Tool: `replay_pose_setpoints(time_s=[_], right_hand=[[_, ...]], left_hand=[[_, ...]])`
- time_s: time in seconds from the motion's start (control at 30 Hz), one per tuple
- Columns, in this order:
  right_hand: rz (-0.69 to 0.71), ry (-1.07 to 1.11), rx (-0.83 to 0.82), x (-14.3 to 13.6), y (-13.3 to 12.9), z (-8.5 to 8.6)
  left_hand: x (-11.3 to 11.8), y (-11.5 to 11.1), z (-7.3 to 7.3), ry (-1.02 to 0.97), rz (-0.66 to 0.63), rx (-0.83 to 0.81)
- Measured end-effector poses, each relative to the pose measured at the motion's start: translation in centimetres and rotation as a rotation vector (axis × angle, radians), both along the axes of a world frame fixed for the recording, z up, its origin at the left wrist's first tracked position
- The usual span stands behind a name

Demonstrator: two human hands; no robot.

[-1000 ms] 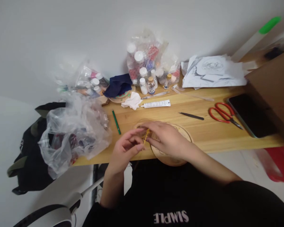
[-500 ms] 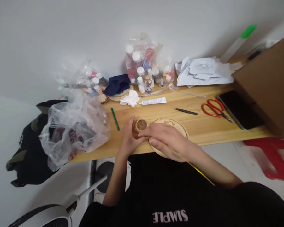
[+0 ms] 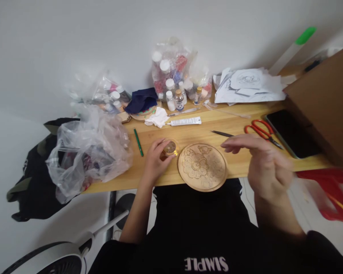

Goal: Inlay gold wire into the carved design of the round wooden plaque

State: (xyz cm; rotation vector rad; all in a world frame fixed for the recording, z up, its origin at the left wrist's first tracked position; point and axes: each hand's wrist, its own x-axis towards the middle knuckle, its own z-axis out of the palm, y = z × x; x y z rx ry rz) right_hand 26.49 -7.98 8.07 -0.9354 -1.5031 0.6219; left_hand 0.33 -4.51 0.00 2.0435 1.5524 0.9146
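Note:
My left hand [image 3: 156,161] is closed around a small round clear container [image 3: 170,147] with gold-coloured material inside, near the table's front edge. Just right of it, a round wooden disc [image 3: 202,167] with flower line patterns overhangs that edge. My right hand [image 3: 263,160] is raised to the right of the disc, its fingers bent and pointing left, partly blurred. A thin gold strip [image 3: 340,204] shows beyond it over the red stool; its link to the hand is not clear. Black tweezers [image 3: 221,133] lie partly behind the right fingertips.
Red-handled pliers [image 3: 260,129] and a phone [image 3: 294,133] lie on the right, beside a cardboard box [image 3: 326,102]. A white tube [image 3: 185,121], several bottles [image 3: 179,101] and drawn papers [image 3: 247,83] line the back. Leftward are a green pen [image 3: 138,142] and plastic bag [image 3: 94,152].
My right hand has left the container and moved right and up, uncovering the wooden disc. The gold strip has shifted right with it. My left hand stays at the container.

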Motion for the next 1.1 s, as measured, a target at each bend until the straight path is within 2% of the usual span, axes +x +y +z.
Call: replay_pose_setpoints(time_s=[0.1,0.17,0.3,0.37,0.43,0.6,0.77,0.83,0.97,1.1], right_hand=[[-0.065,0.070,0.002,1.1,0.4,-0.2],[-0.056,0.144,-0.072,1.9,0.6,-0.1],[0.182,0.299,-0.185,3.5,0.8,0.6],[0.290,0.293,-0.190,4.2,0.7,0.7],[0.340,0.256,-0.204,4.9,0.4,0.7],[0.371,0.201,-0.242,5.8,-1.5,-0.4],[0.427,0.239,-0.321,5.4,-3.3,-0.9],[0.504,0.267,-0.333,4.9,-3.8,-0.7],[0.782,0.285,-0.321,4.1,-4.4,0.2],[0.983,0.148,-0.344,3.4,-4.5,1.3]], left_hand=[[-0.2,0.2,-0.2,0.004,0.108,0.035],[-0.4,0.4,-0.2,0.003,0.195,0.055],[-0.8,0.9,-0.1,-0.003,0.341,0.053],[-0.9,1.0,-0.1,-0.004,0.368,0.045],[-1.0,1.1,-0.2,-0.001,0.379,0.044],[-1.3,1.5,-0.3,0.010,0.401,0.056],[-1.3,1.5,-0.4,0.036,0.394,0.063],[-1.1,1.5,-0.5,0.046,0.395,0.068],[-0.7,1.6,-0.6,0.062,0.407,0.072],[0.0,1.3,-0.1,0.087,0.412,0.073]])
